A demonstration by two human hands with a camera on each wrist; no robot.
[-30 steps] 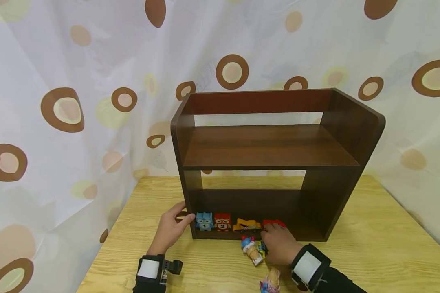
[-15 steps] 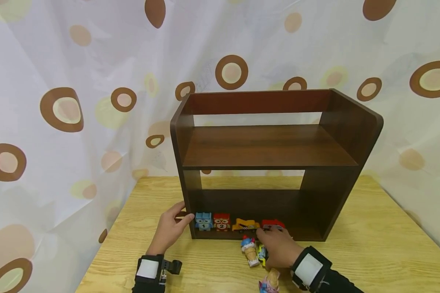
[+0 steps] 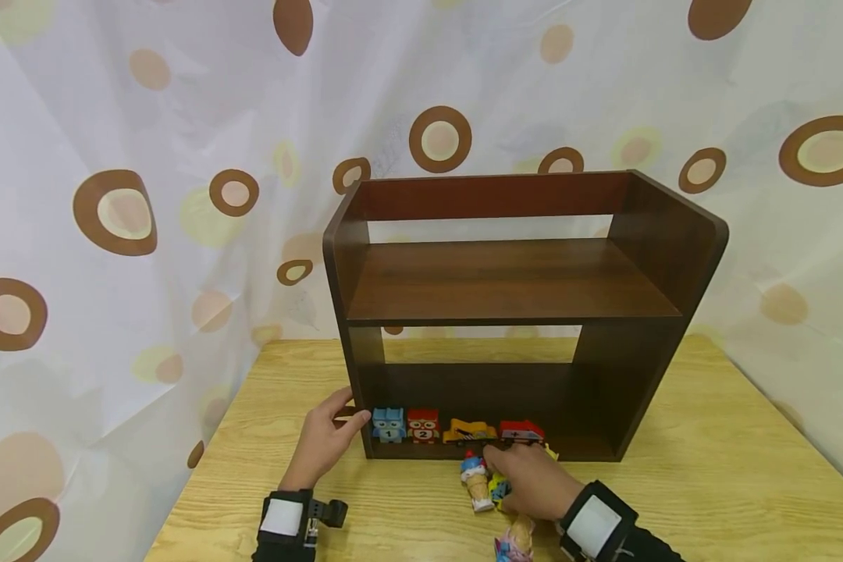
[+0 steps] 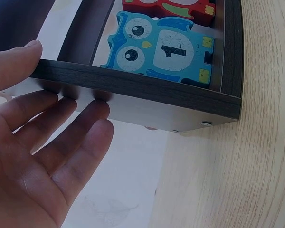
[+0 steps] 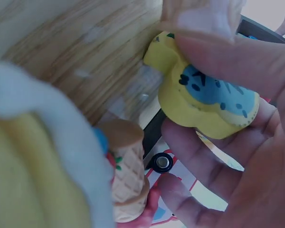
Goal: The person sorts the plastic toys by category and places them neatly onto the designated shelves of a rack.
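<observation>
My left hand [image 3: 325,441] grips the left side panel of a dark wooden shelf [image 4: 166,92], thumb at the front edge, fingers against the outer face. Between my right thumb and fingers is a yellow wooden toy with a spotted blue patch [image 5: 211,95]; my right hand [image 3: 534,480] is just before the lower shelf. An ice cream cone toy [image 3: 476,482] lies left of it. In the lower compartment stand a blue owl block [image 3: 389,425], a red owl block [image 3: 423,426], a yellow toy truck [image 3: 469,431] and a red toy vehicle [image 3: 521,431], partly hidden by my right hand.
A pink ice cream toy [image 3: 516,538] lies on the wooden table [image 3: 716,468] near me. A waffle cone toy [image 5: 130,180] shows beside the right fingers, and a blurred yellow-and-white shape fills that view's left edge. Behind the shelf hangs a patterned sheet [image 3: 183,94].
My right hand has drawn slightly back from the red toy vehicle, which shows more now. A yellow bit appears beyond the hand. The ice cream cone toy has turned more upright; my left hand keeps its grip.
</observation>
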